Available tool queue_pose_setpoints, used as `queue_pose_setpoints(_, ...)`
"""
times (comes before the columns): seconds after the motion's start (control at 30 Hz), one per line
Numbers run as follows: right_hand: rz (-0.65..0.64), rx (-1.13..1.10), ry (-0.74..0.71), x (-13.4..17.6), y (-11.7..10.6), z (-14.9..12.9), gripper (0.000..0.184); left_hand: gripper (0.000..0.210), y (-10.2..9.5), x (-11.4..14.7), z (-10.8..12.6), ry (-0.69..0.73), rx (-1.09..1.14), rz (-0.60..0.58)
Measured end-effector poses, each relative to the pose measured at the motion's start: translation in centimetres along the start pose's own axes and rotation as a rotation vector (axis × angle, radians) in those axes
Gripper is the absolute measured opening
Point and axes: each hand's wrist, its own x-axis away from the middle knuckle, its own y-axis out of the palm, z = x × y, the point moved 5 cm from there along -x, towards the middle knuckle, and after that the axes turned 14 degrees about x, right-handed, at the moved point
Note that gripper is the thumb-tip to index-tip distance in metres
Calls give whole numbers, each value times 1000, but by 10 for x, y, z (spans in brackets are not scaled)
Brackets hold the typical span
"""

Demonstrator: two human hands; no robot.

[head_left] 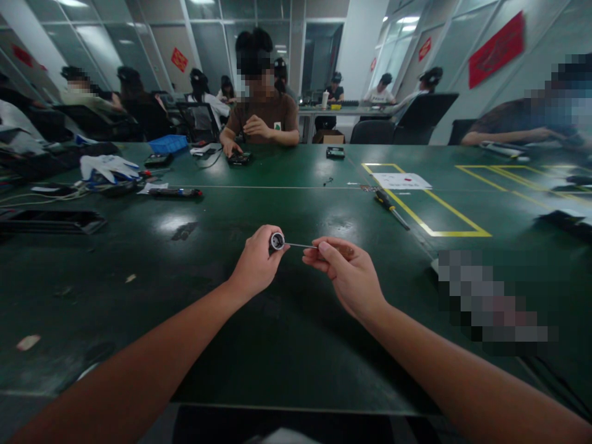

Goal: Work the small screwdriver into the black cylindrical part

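Note:
Over the green table, my left hand (257,260) is closed round a small dark cylindrical part (277,240) with a silvery rim, its hollow end turned toward me. My fingers hide the rest of its body. To the right, my right hand (354,271) pinches a thin screwdriver (301,246) whose slim metal shaft points left. The shaft's tip reaches the side of the cylindrical part by my left thumb; whether it goes in cannot be seen. Fingers mostly cover the brownish handle.
A larger screwdriver (392,208) lies beyond my right hand, near a white sheet (401,180) and yellow tape (456,217). White gloves (108,168), a blue bin (168,144) and a black tray (50,221) are leftward. A pixelated object (490,302) lies right. Across sits a co-worker (263,117).

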Motion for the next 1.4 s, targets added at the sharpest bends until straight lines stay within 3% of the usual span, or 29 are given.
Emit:
queue_pose_setpoints(0.3, -8, -39, 1, 0, 0, -1, 19, 10, 2, 1, 2, 6, 17, -2)
queue_pose_setpoints(0.63, 30, 196, -77, 5, -4, -10, 20, 10, 0, 0, 6, 66, -117, -50)
queue_pose_setpoints(1.4, 53, 282, -121, 5, -6, -14, 22, 10, 3, 1, 4, 26, -64, -68)
